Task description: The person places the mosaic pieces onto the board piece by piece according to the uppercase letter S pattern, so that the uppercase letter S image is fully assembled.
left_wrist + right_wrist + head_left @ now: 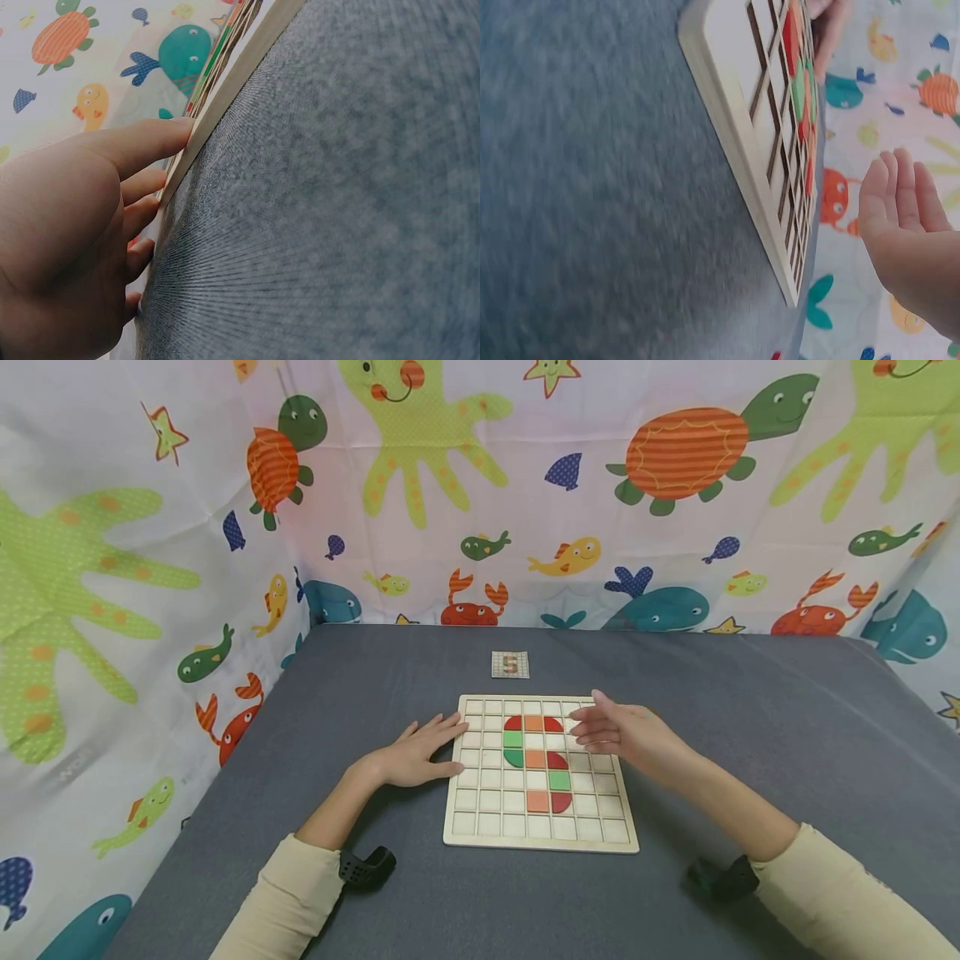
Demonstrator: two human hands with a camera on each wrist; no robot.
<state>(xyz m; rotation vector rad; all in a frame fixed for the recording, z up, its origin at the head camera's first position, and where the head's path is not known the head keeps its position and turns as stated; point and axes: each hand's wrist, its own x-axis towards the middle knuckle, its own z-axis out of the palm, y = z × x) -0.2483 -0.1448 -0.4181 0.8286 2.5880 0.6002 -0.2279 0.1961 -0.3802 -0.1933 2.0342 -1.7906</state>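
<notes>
A pale wooden grid board (pixel 480 823) lies on the grey table. Set in its squares are several flat tiles: red quarter-circles (pixel 561 802), orange squares (pixel 537 801), light green squares (pixel 558 781) and a dark green quarter-circle (pixel 513 758). My left hand (pixel 415 757) rests beside the board, thumb and fingertips touching its left edge; the left wrist view shows the thumb (pixel 154 142) against the wooden rim. Over the board's upper right side hovers my right hand (pixel 633 737), fingers extended together. Nothing shows in that hand (pixel 904 225) in the right wrist view, where it is raised above the board.
Behind the board lies a small card (pixel 510 665) printed with a gridded coloured pattern. Grey cloth (pixel 405 893) covers the table. A curtain (pixel 442 552) with sea animals hangs along the back and sides. Each wrist wears a black band (pixel 367 868).
</notes>
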